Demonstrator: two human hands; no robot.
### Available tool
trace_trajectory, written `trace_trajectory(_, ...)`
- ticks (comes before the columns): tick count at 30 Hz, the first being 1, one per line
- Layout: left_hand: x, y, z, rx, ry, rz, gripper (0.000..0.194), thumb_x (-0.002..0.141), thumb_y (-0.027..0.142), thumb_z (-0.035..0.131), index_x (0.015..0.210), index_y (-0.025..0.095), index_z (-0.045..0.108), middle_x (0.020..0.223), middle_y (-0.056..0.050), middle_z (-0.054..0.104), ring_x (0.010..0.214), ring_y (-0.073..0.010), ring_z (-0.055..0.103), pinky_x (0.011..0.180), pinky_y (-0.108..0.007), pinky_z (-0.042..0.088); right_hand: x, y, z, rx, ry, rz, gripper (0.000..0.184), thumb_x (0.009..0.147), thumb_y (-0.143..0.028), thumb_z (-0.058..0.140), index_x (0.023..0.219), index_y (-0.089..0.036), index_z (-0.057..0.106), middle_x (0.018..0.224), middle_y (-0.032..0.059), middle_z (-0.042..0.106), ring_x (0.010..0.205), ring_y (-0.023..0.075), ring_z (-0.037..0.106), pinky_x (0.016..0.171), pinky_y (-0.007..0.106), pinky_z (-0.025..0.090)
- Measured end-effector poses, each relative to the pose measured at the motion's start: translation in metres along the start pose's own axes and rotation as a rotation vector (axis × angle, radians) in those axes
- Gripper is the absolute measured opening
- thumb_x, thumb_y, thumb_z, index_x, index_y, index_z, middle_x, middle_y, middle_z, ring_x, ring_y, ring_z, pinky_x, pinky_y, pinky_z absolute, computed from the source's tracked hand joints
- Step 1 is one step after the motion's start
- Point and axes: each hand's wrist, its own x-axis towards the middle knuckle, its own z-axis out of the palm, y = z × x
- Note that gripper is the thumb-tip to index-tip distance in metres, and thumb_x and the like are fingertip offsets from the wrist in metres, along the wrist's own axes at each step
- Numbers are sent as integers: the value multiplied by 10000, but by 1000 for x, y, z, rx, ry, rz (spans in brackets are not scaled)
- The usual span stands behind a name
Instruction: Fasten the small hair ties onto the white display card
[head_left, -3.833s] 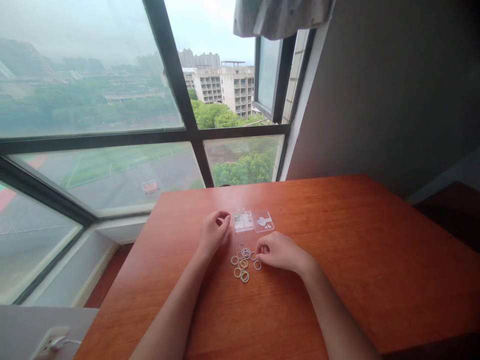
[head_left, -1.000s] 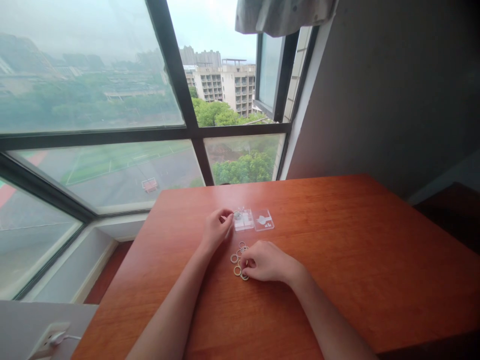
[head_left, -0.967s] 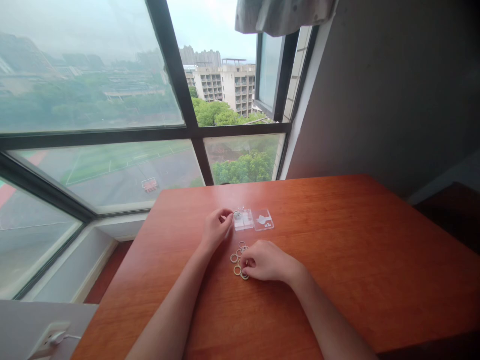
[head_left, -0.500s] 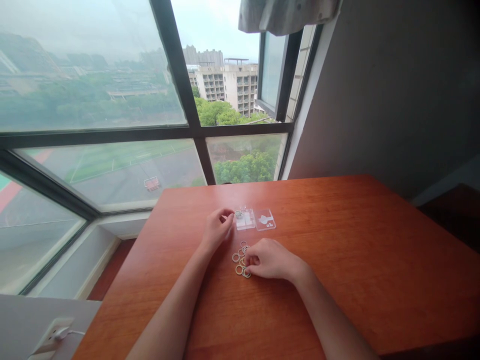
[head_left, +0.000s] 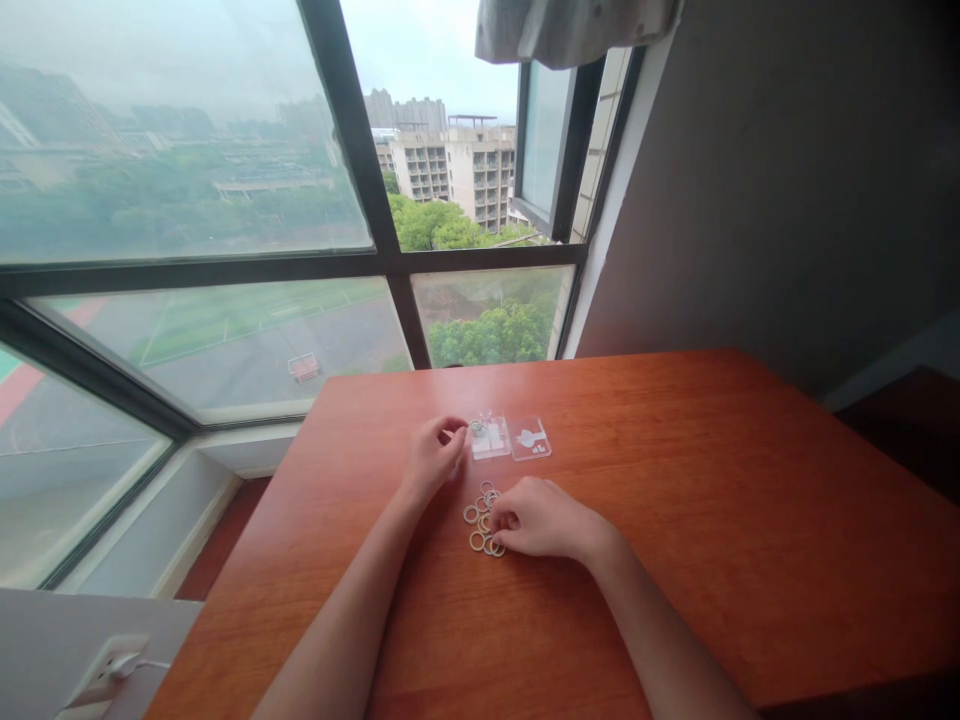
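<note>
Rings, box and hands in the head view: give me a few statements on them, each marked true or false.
1. The right hand is at the loose rings. True.
2. The left hand is over the loose rings. False: it is beside the clear plastic box.
3. The box is closed. False: it is open, with its clear lid lying flat to its right.
4. The loose rings lie nearer the camera than the box. True.
5. The table is white. False: it is reddish brown.
</note>
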Motion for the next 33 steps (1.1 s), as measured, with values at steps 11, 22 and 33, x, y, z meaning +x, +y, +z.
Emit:
trace_trajectory(11,-1,3,-1,-2,8,-2,229,794,357,561,851,168,678,694,-14,674,543,-124,562,511,-218,423,-3,-1,-7,30,13,42,156,757,-220,613,835,-236,746,712,-21,691,638,109,583,561,198,315)
trace_trajectory(22,-1,2,-2,7,-1,-2,238,801,364,559,860,170,685,688,-13,676,540,-126,559,511,-223,423,-2,-1,-6,6,4,48,156,758,-196,605,819,-233,743,717,-16,697,646,116,589,567,201,318)
trace_trajectory(33,-1,4,-1,-6,-3,-11,230,797,354,565,861,165,679,659,-5,657,526,-123,555,502,-219,414,-2,-9,-4,11,5,9,179,780,-215,609,856,-268,763,704,-19,697,628,114,580,549,206,294)
